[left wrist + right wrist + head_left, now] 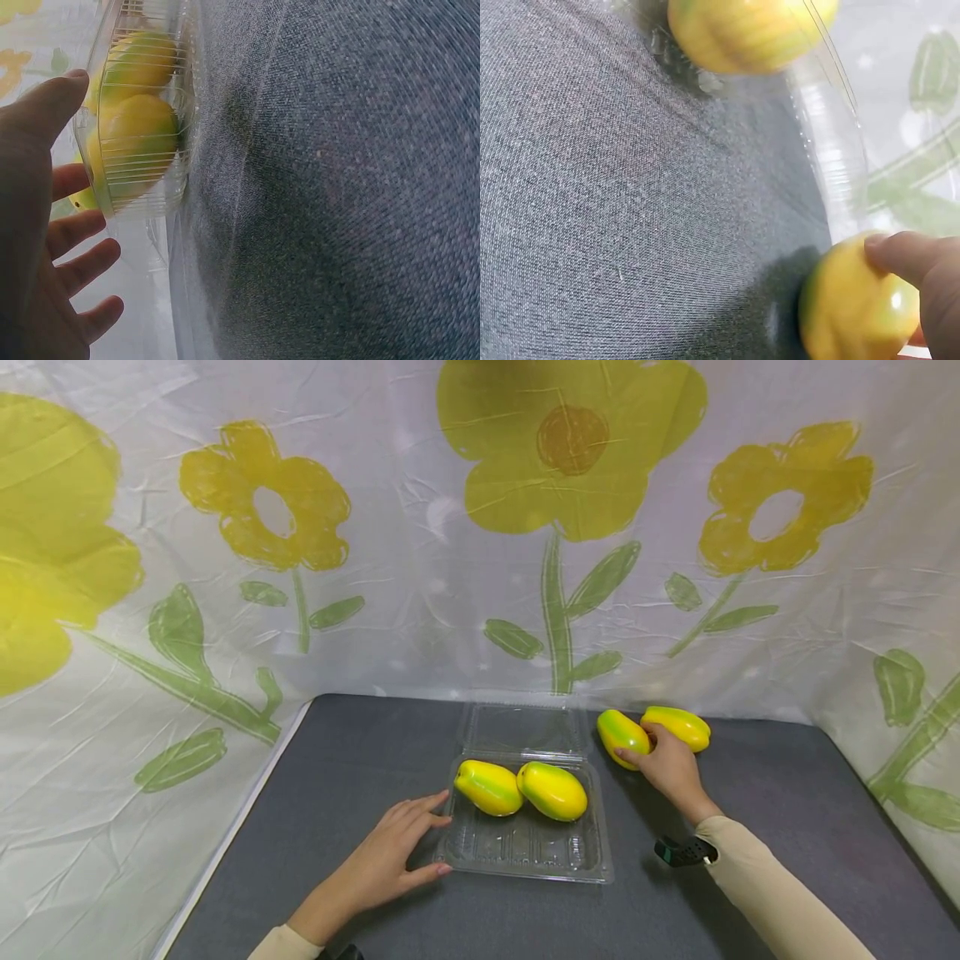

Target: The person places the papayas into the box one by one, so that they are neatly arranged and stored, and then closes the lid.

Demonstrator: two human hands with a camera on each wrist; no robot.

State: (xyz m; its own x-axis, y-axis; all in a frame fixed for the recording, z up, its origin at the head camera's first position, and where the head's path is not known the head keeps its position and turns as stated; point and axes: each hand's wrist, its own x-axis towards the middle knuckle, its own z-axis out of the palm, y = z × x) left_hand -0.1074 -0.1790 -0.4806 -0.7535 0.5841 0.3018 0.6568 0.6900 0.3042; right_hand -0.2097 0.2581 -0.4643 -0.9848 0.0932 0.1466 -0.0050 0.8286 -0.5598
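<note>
A clear plastic clamshell container (525,865) lies with its lid (523,728) folded back. Two yellow-green papayas sit side by side in its far half, the left papaya (489,788) and the right papaya (553,791). My left hand (390,852) is at the container's left side, fingers spread and fingertips right at the rim; the left wrist view shows the thumb (60,105) by the clear wall. Right of the lid, my right hand (671,768) grips a third papaya (622,739) between thumb and fingers. Another papaya (678,728) lies just behind that hand.
A dark grey cloth covers the table (360,752). Along its back edge hangs a white curtain (405,635) printed with yellow flowers, which also runs down both sides. The lid reaches close to the curtain.
</note>
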